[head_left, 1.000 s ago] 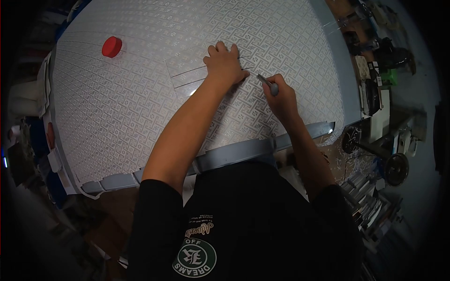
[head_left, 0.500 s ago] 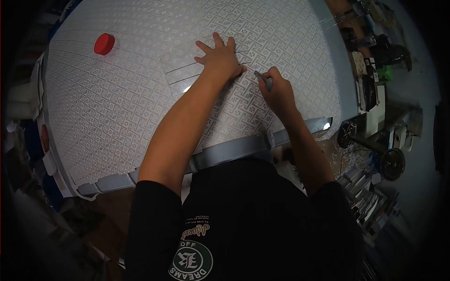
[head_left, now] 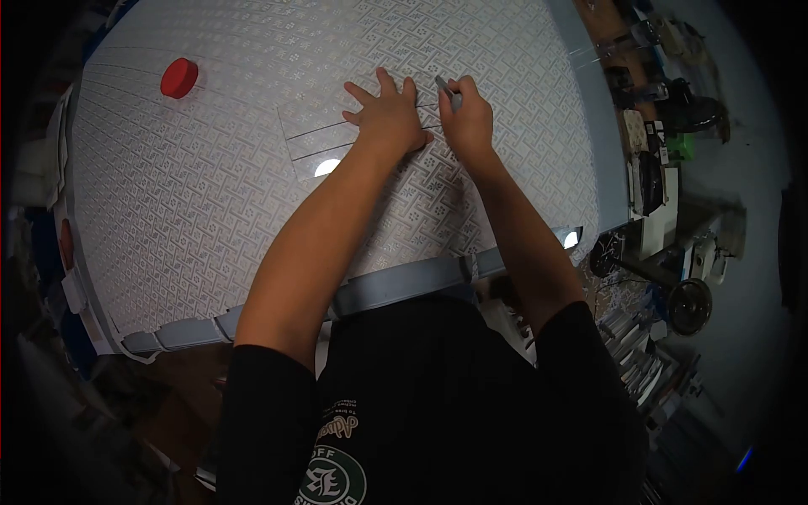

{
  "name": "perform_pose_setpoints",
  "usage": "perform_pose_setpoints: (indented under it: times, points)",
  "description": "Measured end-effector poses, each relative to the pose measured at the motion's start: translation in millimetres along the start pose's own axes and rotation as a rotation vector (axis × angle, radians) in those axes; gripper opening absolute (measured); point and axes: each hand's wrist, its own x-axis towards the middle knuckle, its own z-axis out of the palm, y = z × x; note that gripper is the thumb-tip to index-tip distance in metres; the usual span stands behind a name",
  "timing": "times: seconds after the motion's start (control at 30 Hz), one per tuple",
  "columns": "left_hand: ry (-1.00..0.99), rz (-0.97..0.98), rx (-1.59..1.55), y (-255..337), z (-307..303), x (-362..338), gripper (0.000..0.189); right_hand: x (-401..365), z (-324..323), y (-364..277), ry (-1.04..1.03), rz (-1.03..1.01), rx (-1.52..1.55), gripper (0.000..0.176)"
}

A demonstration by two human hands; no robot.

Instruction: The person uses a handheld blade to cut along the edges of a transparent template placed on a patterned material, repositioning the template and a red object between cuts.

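My left hand (head_left: 389, 119) lies flat with its fingers spread, pressing on a clear sheet (head_left: 313, 140) crossed by dark straight lines. My right hand (head_left: 468, 116) is closed round a slim grey pen-shaped tool (head_left: 448, 91), just right of the left fingers. The tool's tip points away from me, close over the far right part of the sheet; its exact kind cannot be made out. Under both lies a pale cloth (head_left: 210, 219) with a woven geometric pattern.
A red round object (head_left: 179, 78), like a lid, sits on the cloth at the far left. Grey edging (head_left: 404, 282) runs along the table's near side. Papers (head_left: 644, 362), boxes and a dark round base (head_left: 689, 306) crowd the right side.
My right hand has moved away from me with the tool, from below the left fingertips' level up beside them. The left hand keeps its place on the sheet; the view has shifted slightly.
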Motion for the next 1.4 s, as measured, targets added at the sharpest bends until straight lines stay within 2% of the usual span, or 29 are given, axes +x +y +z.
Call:
perform_pose_setpoints:
  times: [0.2, 0.33, 0.43, 0.53, 0.57, 0.63, 0.67, 0.7, 0.77, 0.8, 0.87, 1.0, 1.1, 1.2, 1.27, 1.3, 1.37, 1.4]
  points:
    - [0.039, 0.002, -0.04, -2.3, 6.7, 0.2, 0.108, 14.1, 11.7, 6.4, 0.036, -0.029, 0.001, 0.02]
    - [0.149, 0.003, -0.005, -4.8, 15.3, 0.2, 0.109, 14.7, 8.5, 11.0, 0.024, -0.015, 0.058, 0.02]
    - [0.148, -0.018, -0.03, -2.3, 14.0, -0.7, 0.106, 32.8, -13.2, 21.5, -0.129, -0.009, 0.105, 0.02]
    - [0.143, -0.03, -0.079, -0.1, 6.9, -3.7, 0.102, 70.5, -45.3, 28.1, -0.547, -0.046, 0.134, 0.019]
    - [0.15, -0.017, -0.118, 0.6, 6.6, -4.9, 0.1, 83.9, -51.8, 32.8, -0.56, -0.043, 0.145, 0.019]
    - [0.149, -0.031, -0.104, -0.2, 8.6, -3.9, 0.1, 111.3, -55.3, 39.6, -0.783, -0.221, 0.192, 0.018]
    - [0.158, -0.029, -0.092, -0.4, 9.7, -3.5, 0.1, 122.7, -57.4, 37.5, -0.883, -0.172, 0.111, 0.015]
    - [0.149, -0.043, -0.087, 0.2, 8.8, -3.5, 0.1, 132.7, -57.1, 36.4, -0.894, -0.171, 0.124, 0.015]
    - [0.137, -0.043, -0.098, 1.4, 6.2, -3.1, 0.1, 148.8, -53.4, 37.8, -1.027, -0.29, 0.078, 0.015]
    - [0.126, -0.052, -0.095, 1.6, 7.0, -3.0, 0.1, 153.4, -51.1, 38.5, -1.037, -0.285, 0.088, 0.015]
    - [0.135, -0.05, -0.08, 1.1, 7.6, -2.0, 0.1, 162.7, -45.5, 38.6, -1.052, -0.463, 0.104, 0.014]
    - [0.143, -0.055, -0.065, 1.3, 8.4, -2.8, 0.1, 171.5, -35.9, 37.2, -1.14, -0.408, 0.054, 0.014]
    - [0.138, -0.052, -0.056, 2.0, 7.6, -2.6, 0.101, 173.0, -26.1, 43.2, -1.157, -0.459, 0.119, 0.014]
    - [0.139, -0.045, -0.048, 2.2, 7.3, -3.4, 0.102, 161.6, -4.1, 52.2, -1.082, -0.539, 0.227, 0.015]
    - [0.135, -0.04, -0.046, 1.1, 7.5, -2.6, 0.103, 154.9, 6.0, 54.8, -0.951, -0.687, 0.289, 0.016]
    - [0.138, -0.034, -0.041, 1.0, 7.8, -2.7, 0.103, 150.9, 6.4, 55.8, -0.943, -0.686, 0.286, 0.016]
    - [0.124, -0.035, -0.027, 0.4, 7.7, -2.6, 0.104, 144.6, 4.9, 56.7, -0.969, -0.467, 0.378, 0.017]
    - [0.132, -0.025, -0.024, 0.2, 8.4, -2.6, 0.104, 140.4, 0.8, 54.3, -0.958, -0.47, 0.37, 0.017]
